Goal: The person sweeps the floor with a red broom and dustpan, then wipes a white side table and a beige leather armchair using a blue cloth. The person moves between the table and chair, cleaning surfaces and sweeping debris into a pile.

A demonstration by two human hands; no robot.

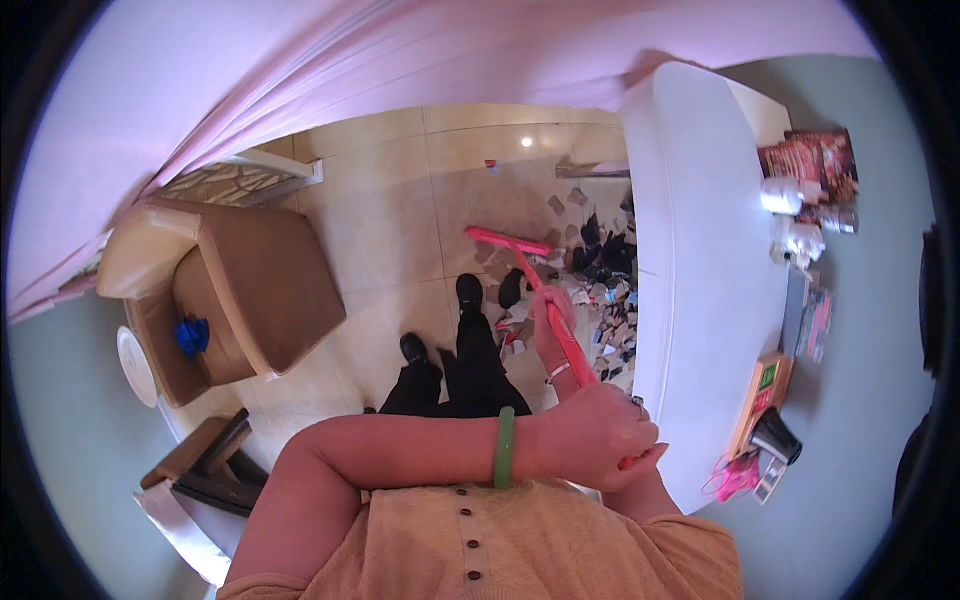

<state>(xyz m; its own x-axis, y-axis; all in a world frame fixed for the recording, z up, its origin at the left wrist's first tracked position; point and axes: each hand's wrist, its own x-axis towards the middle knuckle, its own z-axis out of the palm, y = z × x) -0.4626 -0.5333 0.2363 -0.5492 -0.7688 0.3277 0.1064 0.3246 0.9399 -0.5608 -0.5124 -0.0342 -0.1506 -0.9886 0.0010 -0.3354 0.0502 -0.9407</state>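
Observation:
My left hand (604, 431), with a green bangle on its wrist, is closed around the upper end of the red handle (571, 346) of a long-handled broom or floor squeegee. Lower down, my right hand (553, 319) grips the same handle. The tool's narrow pinkish-red head (506, 240) rests on the tiled floor, ahead of my shoes. Right of it lies a spread of scraps (615, 330), pale, brown and dark. Bunched black material (611, 251) sits among them, and a dark oval item (511, 289) lies closer to my foot. The white furniture hides part of the pile.
White furniture (705, 247) borders the right side, bearing bottles, a packet and a dark cup (776, 435). A brown armchair (262, 285) with a blue item (192, 336) stands left. Pink fabric (480, 52) spans the far side. One small red scrap (491, 164) lies on the floor (375, 202).

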